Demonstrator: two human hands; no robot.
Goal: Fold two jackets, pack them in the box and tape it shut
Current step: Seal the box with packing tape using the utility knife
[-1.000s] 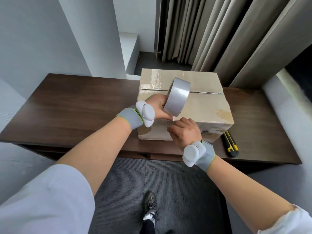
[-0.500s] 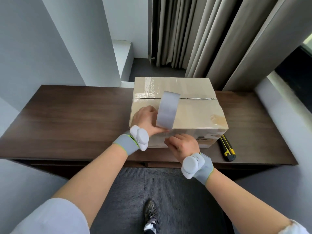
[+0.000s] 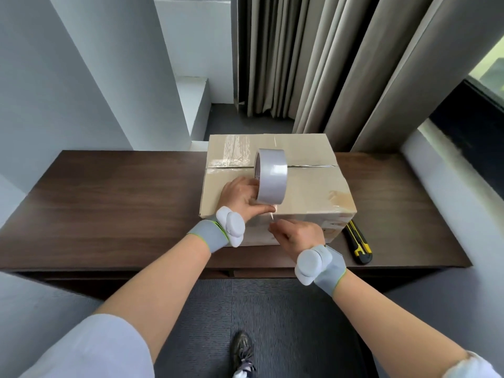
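A closed cardboard box (image 3: 313,186) stands on the dark wooden table (image 3: 109,203), its two top flaps meeting at a middle seam. A grey tape roll (image 3: 271,174) stands on edge on the box top, over the seam. My left hand (image 3: 241,197) grips the roll from the left, thumb along its lower edge. My right hand (image 3: 296,236) is at the box's front face and pinches the loose tape end just below the roll. The jackets are hidden from view.
A yellow and black utility knife (image 3: 358,242) lies on the table by the box's front right corner. Beige curtains (image 3: 327,64) hang behind the table. A white ledge (image 3: 447,170) runs along the right, a white pillar (image 3: 90,72) at the left.
The roll has moved farther back across the box top and stands more upright. My right hand stays at the front edge on the tape end. The camera has tilted up.
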